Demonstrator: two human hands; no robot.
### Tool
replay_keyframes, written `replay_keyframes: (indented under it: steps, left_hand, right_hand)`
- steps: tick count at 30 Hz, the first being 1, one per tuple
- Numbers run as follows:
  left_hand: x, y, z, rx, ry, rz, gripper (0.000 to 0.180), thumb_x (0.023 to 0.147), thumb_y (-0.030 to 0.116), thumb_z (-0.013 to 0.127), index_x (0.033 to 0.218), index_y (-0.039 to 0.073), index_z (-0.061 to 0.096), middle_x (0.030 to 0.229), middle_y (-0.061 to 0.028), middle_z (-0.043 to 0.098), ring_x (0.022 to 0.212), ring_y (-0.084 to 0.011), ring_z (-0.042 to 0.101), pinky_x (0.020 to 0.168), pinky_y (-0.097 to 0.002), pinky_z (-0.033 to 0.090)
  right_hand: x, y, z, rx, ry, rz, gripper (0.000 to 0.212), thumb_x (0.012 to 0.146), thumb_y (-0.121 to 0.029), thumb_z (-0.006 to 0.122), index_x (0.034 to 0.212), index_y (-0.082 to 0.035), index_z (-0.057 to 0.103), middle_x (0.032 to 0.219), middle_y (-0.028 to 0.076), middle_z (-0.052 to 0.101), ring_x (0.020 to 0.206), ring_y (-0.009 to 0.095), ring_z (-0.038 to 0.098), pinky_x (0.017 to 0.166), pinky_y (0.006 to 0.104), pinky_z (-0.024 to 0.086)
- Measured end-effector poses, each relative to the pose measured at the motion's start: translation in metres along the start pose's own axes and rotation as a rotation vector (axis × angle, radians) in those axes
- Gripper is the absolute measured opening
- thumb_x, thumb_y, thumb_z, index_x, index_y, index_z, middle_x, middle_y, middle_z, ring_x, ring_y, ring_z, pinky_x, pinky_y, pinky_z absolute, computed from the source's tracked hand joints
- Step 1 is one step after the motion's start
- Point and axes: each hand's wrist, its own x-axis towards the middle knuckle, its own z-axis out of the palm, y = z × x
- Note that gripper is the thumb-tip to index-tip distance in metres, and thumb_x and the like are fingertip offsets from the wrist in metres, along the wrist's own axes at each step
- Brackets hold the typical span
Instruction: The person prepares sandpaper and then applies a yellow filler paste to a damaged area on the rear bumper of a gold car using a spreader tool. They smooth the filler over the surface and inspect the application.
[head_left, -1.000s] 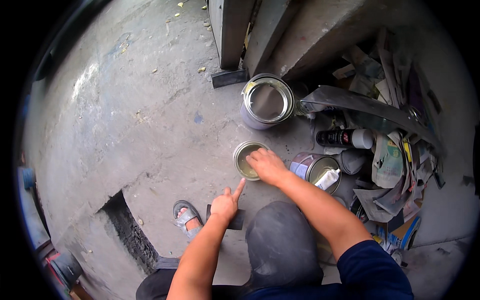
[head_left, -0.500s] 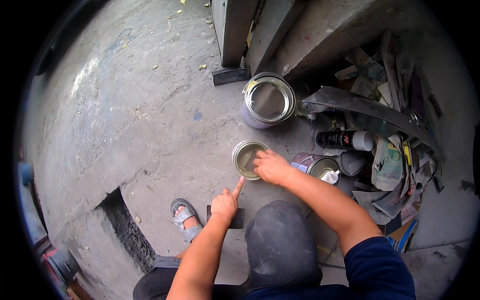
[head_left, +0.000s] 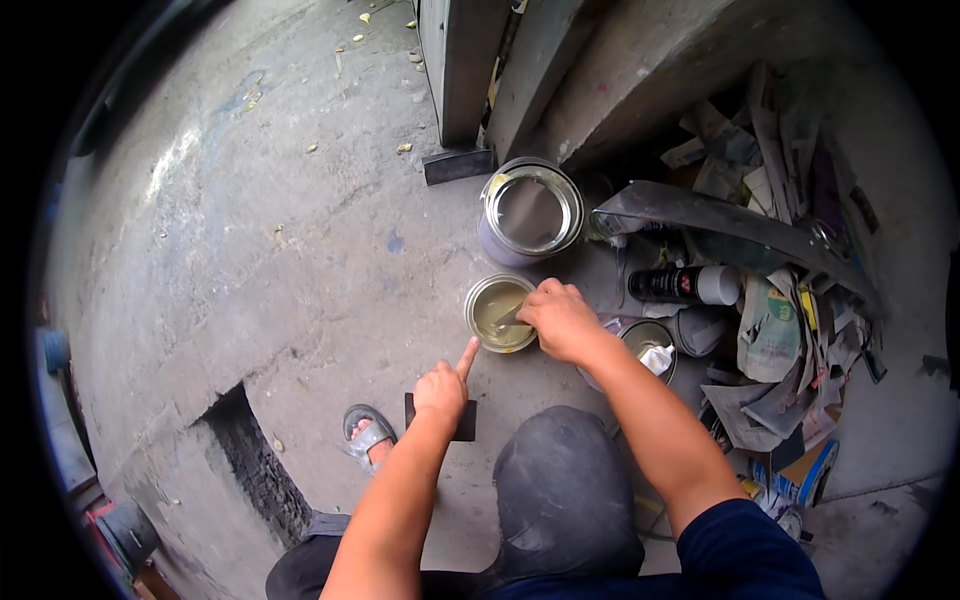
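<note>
A small open tin (head_left: 478, 335) stands on the floor before me, holding greenish-beige paste. Above its right rim my right hand (head_left: 563, 318) pinches a small greyish flat blade (head_left: 510, 319) that dips into the paste. My left hand (head_left: 441, 391) is at the tin's near left side, forefinger stretched toward the rim. Its other fingers are curled over a dark rectangular plate (head_left: 465, 424), which they seem to grip from above; the grip itself is hidden. A larger tin (head_left: 497, 238) with a shiny round lid stands just beyond the small one.
Right of my hand are an open can (head_left: 640, 331) with a white crumpled piece on it, a black spray can (head_left: 665, 285) and a long dark curved panel (head_left: 720, 207). Scrap paper (head_left: 768, 335) is heaped behind. A pit (head_left: 255, 460) cuts the concrete at left.
My right hand has risen slightly and shifted right, showing the blade and more paste. My left hand and the dark plate have moved slightly up and left together.
</note>
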Motion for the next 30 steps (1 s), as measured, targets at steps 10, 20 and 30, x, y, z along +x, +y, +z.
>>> replay_keyframes:
  steps: [10,20,30]
  left_hand:
    - [-0.014,-0.046,-0.026,-0.286,0.101,-0.161,0.044,0.093,0.043,0.054,0.119,0.008,0.050,0.098,-0.0217,0.066,0.091,-0.0411,0.065,0.078,-0.0494,0.051]
    - [-0.024,-0.062,-0.083,-1.035,-0.081,-0.069,0.036,0.091,0.012,0.063,0.123,-0.002,0.060,0.102,-0.0033,0.068,0.087,-0.0128,0.062,0.082,-0.0298,0.051]
    - [-0.110,-0.031,-0.228,-1.401,-0.248,0.275,0.022,0.093,0.010,0.062,0.114,0.002,0.059,0.095,0.0014,0.064,0.083,-0.0060,0.057,0.077,-0.0228,0.047]
  right_hand:
    - [-0.051,0.008,-0.031,0.514,0.313,0.116,0.031,0.077,0.005,0.057,0.103,-0.004,0.069,0.105,0.009,0.066,0.107,0.029,0.055,0.094,0.0366,0.045]
    - [-0.091,-0.022,-0.086,0.694,0.435,0.056,0.031,0.077,0.006,0.058,0.103,-0.004,0.069,0.106,0.008,0.066,0.104,0.026,0.058,0.092,0.0345,0.046]
    - [-0.108,-0.062,-0.130,0.757,0.790,-0.368,0.039,0.069,0.016,0.062,0.103,-0.003,0.068,0.105,0.011,0.067,0.098,0.028,0.063,0.085,0.0357,0.051]
